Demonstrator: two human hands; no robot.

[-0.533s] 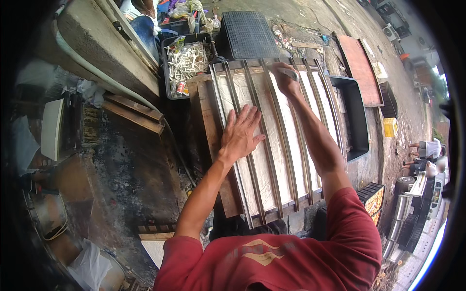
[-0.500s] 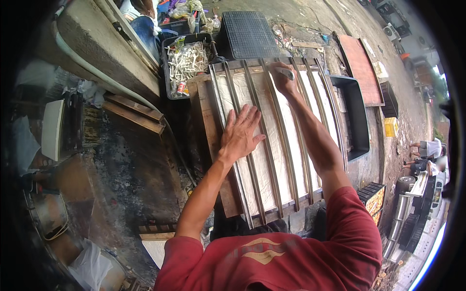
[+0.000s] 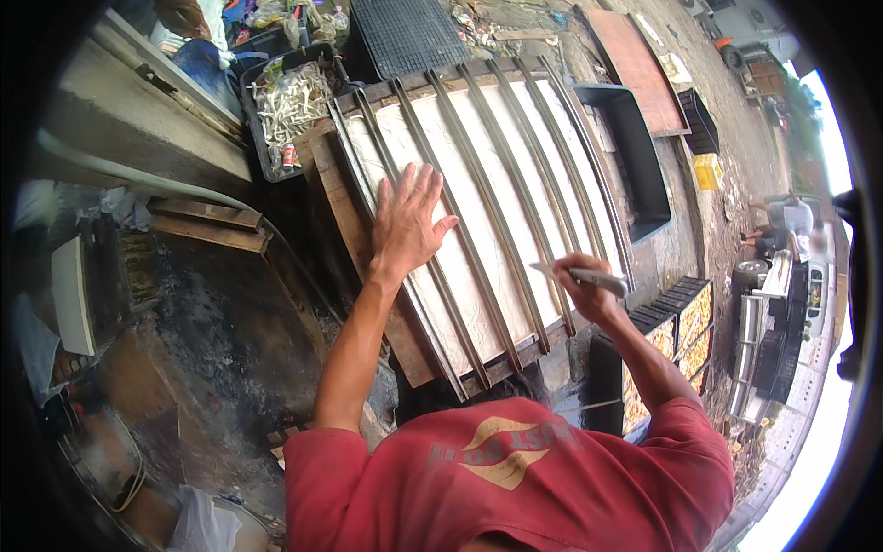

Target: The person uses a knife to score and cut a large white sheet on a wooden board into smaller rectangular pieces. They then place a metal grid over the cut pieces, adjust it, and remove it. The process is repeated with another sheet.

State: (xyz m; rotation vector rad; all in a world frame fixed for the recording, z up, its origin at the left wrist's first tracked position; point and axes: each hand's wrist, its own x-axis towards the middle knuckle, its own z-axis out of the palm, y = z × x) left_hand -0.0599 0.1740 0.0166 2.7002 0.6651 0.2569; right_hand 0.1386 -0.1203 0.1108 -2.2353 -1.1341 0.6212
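A wide wooden tray (image 3: 342, 198) holds a flat white sheet (image 3: 515, 175) crossed by several long metal guide strips (image 3: 478, 193). My left hand (image 3: 407, 221) lies flat on the strips at the tray's left side, fingers spread. My right hand (image 3: 581, 293) is near the tray's front right edge, closed around a thin knife (image 3: 578, 274) whose blade points left over the white sheet.
A black crate (image 3: 287, 109) of pale pieces stands beyond the tray's far left corner, a dark mesh rack (image 3: 409, 32) behind it. A black empty tray (image 3: 635, 152) lies to the right. Crates of orange-yellow pieces (image 3: 685, 322) stand at the front right. Wet dark ground (image 3: 212, 322) on the left.
My right hand has drawn the knife back from the far end of the tray to its near right edge. My left hand has stayed flat on the strips.
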